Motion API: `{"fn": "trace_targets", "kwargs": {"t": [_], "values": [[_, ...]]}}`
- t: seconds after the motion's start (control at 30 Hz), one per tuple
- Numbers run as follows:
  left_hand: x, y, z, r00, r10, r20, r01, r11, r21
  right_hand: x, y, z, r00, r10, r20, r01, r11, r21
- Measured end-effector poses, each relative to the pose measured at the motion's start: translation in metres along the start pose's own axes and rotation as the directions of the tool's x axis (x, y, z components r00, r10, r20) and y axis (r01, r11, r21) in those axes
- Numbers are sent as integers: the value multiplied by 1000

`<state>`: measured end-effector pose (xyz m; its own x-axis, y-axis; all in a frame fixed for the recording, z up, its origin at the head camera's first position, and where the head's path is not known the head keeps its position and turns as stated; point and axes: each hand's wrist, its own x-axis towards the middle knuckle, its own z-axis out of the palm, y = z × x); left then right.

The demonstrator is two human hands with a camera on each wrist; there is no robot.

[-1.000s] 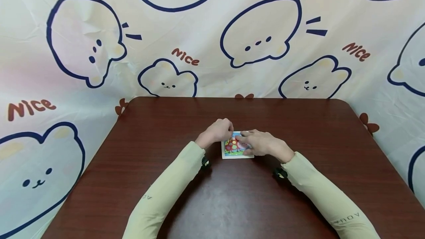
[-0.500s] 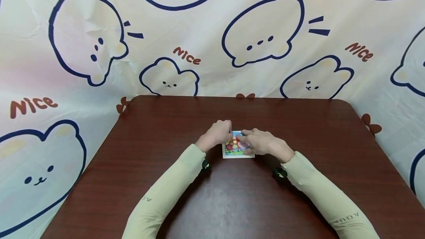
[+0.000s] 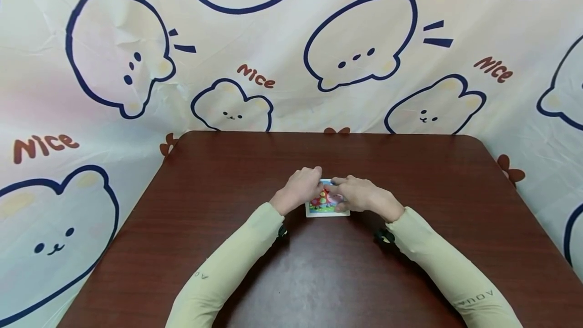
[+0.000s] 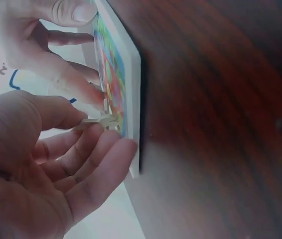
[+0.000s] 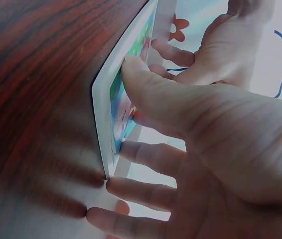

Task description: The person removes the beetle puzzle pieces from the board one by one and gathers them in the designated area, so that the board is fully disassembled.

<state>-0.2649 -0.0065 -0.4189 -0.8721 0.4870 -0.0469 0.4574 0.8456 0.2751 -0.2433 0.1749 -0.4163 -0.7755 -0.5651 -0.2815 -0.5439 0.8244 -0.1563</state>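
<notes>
Basically, L hand [image 3: 298, 189] pinches a small flat pale piece [image 4: 95, 122] btwn thumb & fingers, tilted edge-on right at the face of the pic board [image 3: 328, 214]; can't tell if it's seated. One of L hand's outer fingertips touches the board's pale rim. R hand [image 3: 364, 196] is spread fairly wide w/ fingers approx. straight: thumb rests on the board's near R part, index reaches over the pic toward the piece, ring fingertip is by a far corner, little finger's just off the board. Board lies flat on the dark reddish-brown tabletop [image 3: 291, 277], btwn both hands; its pic shows a red spotted shape w/ blue above & green below, partly hidden by hands. Pale yellow-green sleeves [image 3: 227, 262] cover both arms. Backdrop [image 3: 291, 54] behind has navy bear outlines & red "Nice" lettering.
</notes>
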Motion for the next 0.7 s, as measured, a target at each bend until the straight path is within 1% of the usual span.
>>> {"fn": "trace_targets", "kwargs": {"t": [0.13,0.2,0.3,0.37,0.43,0.5,0.57,0.63,0.7], "values": [[-1,-1,-1,1000,13,29,-12,1000,-22,0,0,1,1000,4,2,-4,1000,-7],[-1,-1,-1,999,14,29,-13,1000,-15,1,0,1,1000,3,1,-3,1000,-7],[-4,2,0,1000,17,5,-17,1000,15,1,0,1,1000,1,3,-1,1000,-12],[-5,4,1,1000,2,-22,-1,999,36,1,0,1,1000,-1,2,1,1000,-12],[-6,5,3,999,-23,-47,25,999,31,0,-1,1,1000,0,2,0,1000,-12],[-7,5,4,996,-52,-67,53,998,12,0,-1,1,1000,2,1,-2,1000,-10],[-8,5,3,995,-71,-70,70,997,-12,0,-1,0,1000,6,4,-6,1000,-8],[-8,3,2,995,-81,-54,78,996,-45,-1,-1,0,1000,10,8,-10,1000,-9],[-7,1,-1,995,-99,-19,97,990,-101,-1,-1,0,1000,16,10,-16,1000,-7]]}}
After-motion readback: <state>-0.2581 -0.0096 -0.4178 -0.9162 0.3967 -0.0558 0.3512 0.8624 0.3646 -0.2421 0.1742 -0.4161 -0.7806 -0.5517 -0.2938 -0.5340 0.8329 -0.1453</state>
